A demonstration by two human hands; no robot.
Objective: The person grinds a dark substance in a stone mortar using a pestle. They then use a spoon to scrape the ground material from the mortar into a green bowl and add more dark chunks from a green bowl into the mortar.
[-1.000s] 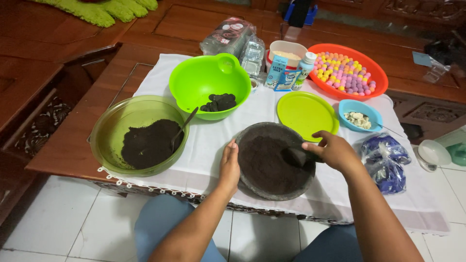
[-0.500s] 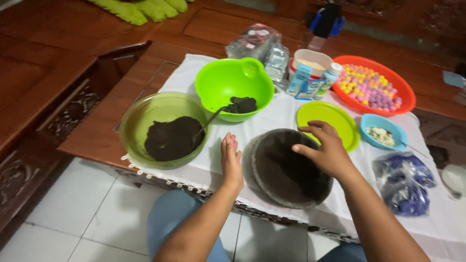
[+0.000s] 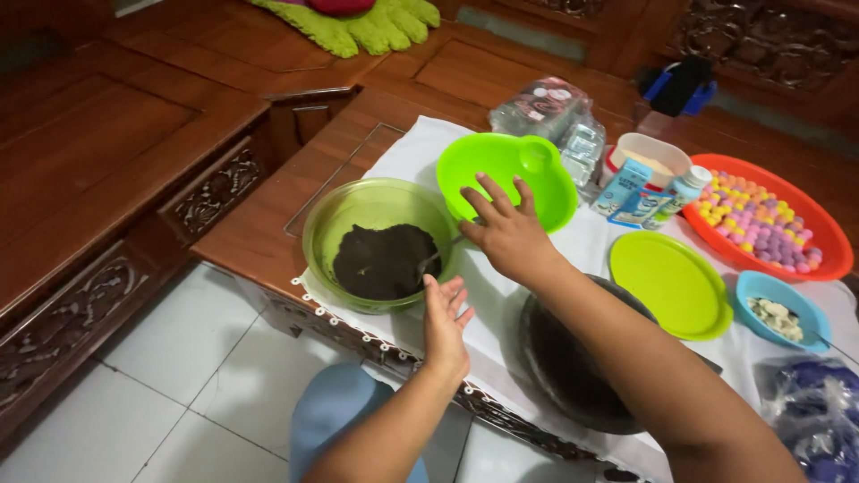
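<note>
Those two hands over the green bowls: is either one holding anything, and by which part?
Nothing is gripped. The right hand lies fingers spread on the bright green bowl's near rim; the left hand hovers open beside the glass bowl.

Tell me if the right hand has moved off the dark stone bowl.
Yes. The right hand left the stone bowl and now reaches up-left to the bright green bowl.

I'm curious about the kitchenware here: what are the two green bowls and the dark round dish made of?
The bright green bowl looks like opaque glossy plastic, with a moulded spout. The olive green bowl seems to be glass or clear plastic, since its wall is see-through. The dark round dish looks like matte grey stone, perhaps a mortar.
</note>
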